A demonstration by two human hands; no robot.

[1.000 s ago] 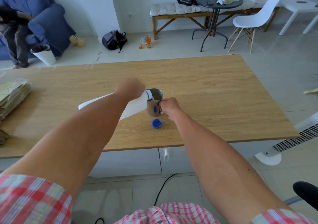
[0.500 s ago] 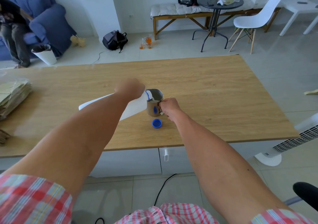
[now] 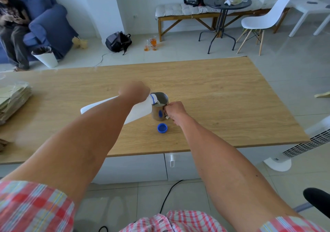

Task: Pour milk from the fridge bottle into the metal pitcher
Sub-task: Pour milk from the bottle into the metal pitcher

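Observation:
A white milk bottle (image 3: 141, 109) lies tipped nearly flat over the wooden table (image 3: 214, 96), its blue-ringed mouth over the rim of the metal pitcher (image 3: 159, 108). Milk runs from the mouth into the pitcher, where white milk shows inside. My left hand (image 3: 134, 92) grips the bottle near its neck from above. My right hand (image 3: 174, 110) is closed on the pitcher's handle at its right side. The bottle's blue cap (image 3: 162, 128) lies on the table just in front of the pitcher.
A stack of flat paper bags (image 3: 12, 101) sits at the table's left edge. A white fan (image 3: 303, 142) stands right of the table. Beyond are a blue sofa with a seated person (image 3: 12, 32), a backpack (image 3: 117, 41), a bench, a round table and a chair.
Both hands, the bottle and the pitcher hold nearly the same pose while the milk keeps running. The milk level in the pitcher looks slightly higher.

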